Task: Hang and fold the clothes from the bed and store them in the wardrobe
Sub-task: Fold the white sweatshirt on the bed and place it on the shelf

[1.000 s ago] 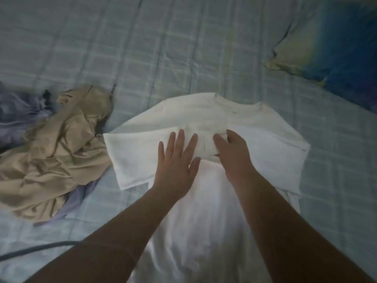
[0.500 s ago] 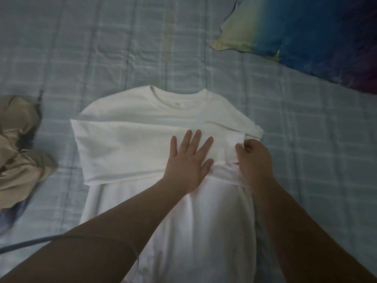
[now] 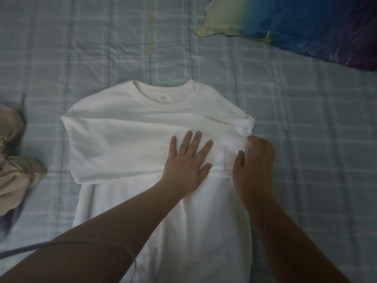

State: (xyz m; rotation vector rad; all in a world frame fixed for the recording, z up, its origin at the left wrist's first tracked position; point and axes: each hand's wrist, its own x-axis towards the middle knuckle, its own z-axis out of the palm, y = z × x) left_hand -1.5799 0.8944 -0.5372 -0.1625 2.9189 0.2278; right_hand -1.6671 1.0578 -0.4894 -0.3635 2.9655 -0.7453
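Head view: the white T-shirt (image 3: 122, 144) lies flat on the bed (image 3: 306, 139), and since a second ago its right sleeve has been folded inward, so both sleeves now cross the chest. My hands are apart: the left hand (image 3: 186, 162) presses flat, fingers spread, on the folded sleeve, and the right hand (image 3: 255, 162) has moved from the shirt's centre to its right edge, fingers curled; I cannot tell whether it pinches cloth. Judgement: the side folds are done, while the lengthwise fold and wardrobe storage remain.
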